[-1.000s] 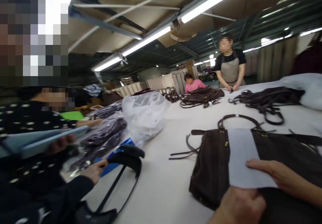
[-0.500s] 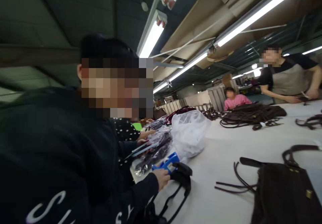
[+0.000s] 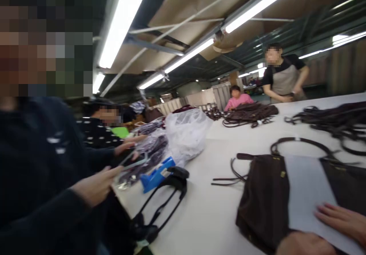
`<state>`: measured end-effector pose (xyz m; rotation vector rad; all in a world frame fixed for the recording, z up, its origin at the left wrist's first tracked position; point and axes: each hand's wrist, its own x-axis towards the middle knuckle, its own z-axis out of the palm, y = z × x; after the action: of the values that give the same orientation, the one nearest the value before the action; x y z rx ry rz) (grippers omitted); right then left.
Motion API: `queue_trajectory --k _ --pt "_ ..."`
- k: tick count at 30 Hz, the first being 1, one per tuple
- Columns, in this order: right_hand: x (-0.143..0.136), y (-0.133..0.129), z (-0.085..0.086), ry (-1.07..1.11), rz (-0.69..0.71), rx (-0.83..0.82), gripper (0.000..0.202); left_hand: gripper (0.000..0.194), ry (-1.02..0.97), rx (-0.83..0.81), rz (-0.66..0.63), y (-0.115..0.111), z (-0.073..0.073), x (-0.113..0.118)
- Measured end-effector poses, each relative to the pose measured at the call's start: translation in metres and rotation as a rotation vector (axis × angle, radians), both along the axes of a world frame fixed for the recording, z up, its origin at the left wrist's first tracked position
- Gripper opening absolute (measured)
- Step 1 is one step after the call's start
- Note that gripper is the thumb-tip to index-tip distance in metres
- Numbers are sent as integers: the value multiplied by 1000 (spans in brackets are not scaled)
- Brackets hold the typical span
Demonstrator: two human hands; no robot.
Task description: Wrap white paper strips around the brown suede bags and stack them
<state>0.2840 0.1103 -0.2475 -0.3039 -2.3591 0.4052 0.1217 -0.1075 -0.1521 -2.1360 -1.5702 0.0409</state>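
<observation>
Flat against the pale strip [image 3: 307,186], the right hand [image 3: 341,220] has its fingers stretched out and close together, pinching nothing that shows. The left hand [image 3: 307,244] is curled at the strip's near end, blurred and cut by the lower edge of view, so whether it pinches the strip or merely rests there I cannot tell. Beneath both, the dark brown bag [image 3: 264,197] rests at the near right of the white table [image 3: 206,213], its arched handle [image 3: 286,140] toward the far side and thin cords [image 3: 228,179] trailing off to the left. The strip runs over the bag from beside the handle toward the near right. Judging by this, the step in hand is laying or smoothing the strip along the bag; the next move would call for the near end to be kept steady while the flat fingers press evenly, without dragging the strip askew. Left of the bag, well apart from it, lie a black strapped frame [image 3: 180,173] and a blue object [image 3: 157,175]; farther left, a co-worker's hand [image 3: 95,186] is raised near the table's edge.
</observation>
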Motion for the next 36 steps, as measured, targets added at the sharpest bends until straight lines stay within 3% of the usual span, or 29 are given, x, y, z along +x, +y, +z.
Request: queue_trajectory --k 2,5,9,11,15,19,22,24,28,31,36 --pt "35 2 14 -201 34 47 56 21 12 47 -188 26 -16 22" --pt "45 -2 44 -382 40 58 55 4 -109 239 -376 56 -32 37" --pt "29 -9 64 -370 81 28 47 8 -292 834 -362 78 -48 34" --pt "27 -11 64 -377 98 16 44 9 -345 949 -333 83 -52 32" --pt "36 -13 73 -447 83 -20 54 17 -244 628 -416 77 -45 31" --pt "37 -10 108 -484 152 -203 60 19 -221 357 -386 62 -29 30" --pt "13 -6 125 -388 131 -307 48 19 -216 228 -389 58 -22 28" --pt "-11 -7 121 -363 27 -270 44 19 -203 189 -388 57 -20 29" --pt "-44 -13 95 -551 -121 -129 57 23 -241 161 -357 56 -15 33" --pt "-39 -17 87 -607 -107 -69 56 28 -266 109 -340 56 -9 36" --pt "-8 -24 100 -639 -39 -51 56 25 -281 103 -382 60 -3 37"
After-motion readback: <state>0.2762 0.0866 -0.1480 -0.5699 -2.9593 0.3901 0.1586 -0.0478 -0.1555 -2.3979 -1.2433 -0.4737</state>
